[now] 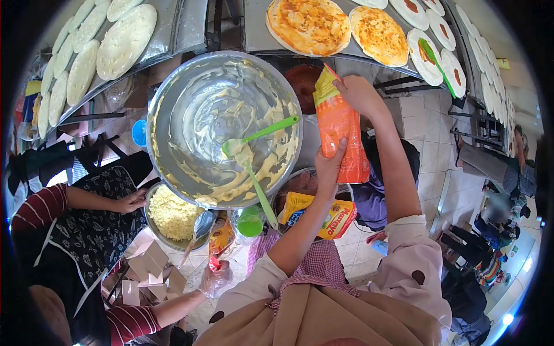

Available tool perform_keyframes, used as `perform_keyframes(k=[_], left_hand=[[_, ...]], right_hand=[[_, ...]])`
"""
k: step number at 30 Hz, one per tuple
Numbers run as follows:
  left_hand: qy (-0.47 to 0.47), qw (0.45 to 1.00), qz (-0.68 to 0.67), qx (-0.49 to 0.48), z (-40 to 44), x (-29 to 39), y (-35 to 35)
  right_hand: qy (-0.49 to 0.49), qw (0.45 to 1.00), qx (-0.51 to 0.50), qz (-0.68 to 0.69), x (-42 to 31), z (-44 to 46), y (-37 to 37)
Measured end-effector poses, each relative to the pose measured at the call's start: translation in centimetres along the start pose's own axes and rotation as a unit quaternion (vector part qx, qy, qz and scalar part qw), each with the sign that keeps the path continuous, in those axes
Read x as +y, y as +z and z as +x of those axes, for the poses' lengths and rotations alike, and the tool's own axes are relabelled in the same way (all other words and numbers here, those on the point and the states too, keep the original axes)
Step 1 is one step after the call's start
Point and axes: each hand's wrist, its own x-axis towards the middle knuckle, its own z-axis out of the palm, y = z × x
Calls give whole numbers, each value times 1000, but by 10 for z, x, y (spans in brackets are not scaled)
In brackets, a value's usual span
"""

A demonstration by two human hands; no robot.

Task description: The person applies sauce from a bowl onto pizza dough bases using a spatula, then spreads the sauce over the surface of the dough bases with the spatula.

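Both of my hands grip an orange and yellow pouch (346, 124), held upright beside the large bowl. My right hand (358, 95) is closed on its top edge, and my left hand (332, 164) wraps round its lower part. To the left, a large metal bowl (158, 109) has creamy pale-yellow mixture smeared over its inside. Two spatulas with green handles lie in it: one spatula (271, 128) points right, the other spatula (262, 196) reaches over the near rim. Below my left forearm, a yellow and red packet (334, 222) lies at another metal bowl (294, 183).
Trays of flat dough rounds (127, 43) and sauced rounds (309, 26) line the far side; a green spatula (438, 66) rests there. A red-sauce container (303, 78) stands behind the pouch. At left, a co-worker's hand (131, 202) touches a bowl of yellow shreds (170, 213); their gloved hand (216, 278) is lower.
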Motion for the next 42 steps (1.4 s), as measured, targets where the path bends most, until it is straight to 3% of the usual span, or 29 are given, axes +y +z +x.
perform_keyframes(k=[20, 30, 36, 42], left_hand=[[57, 997, 30, 32, 3, -5, 6], [32, 999, -30, -17, 3, -1, 1], [54, 998, 17, -36, 7, 3, -6], [69, 995, 45, -52, 10, 6, -12]], right_hand=[[-8, 999, 10, -42, 5, 6, -4], [22, 999, 17, -37, 1, 2, -2], [22, 994, 14, 110, -5, -21, -1], [22, 994, 34, 101, -1, -22, 7]])
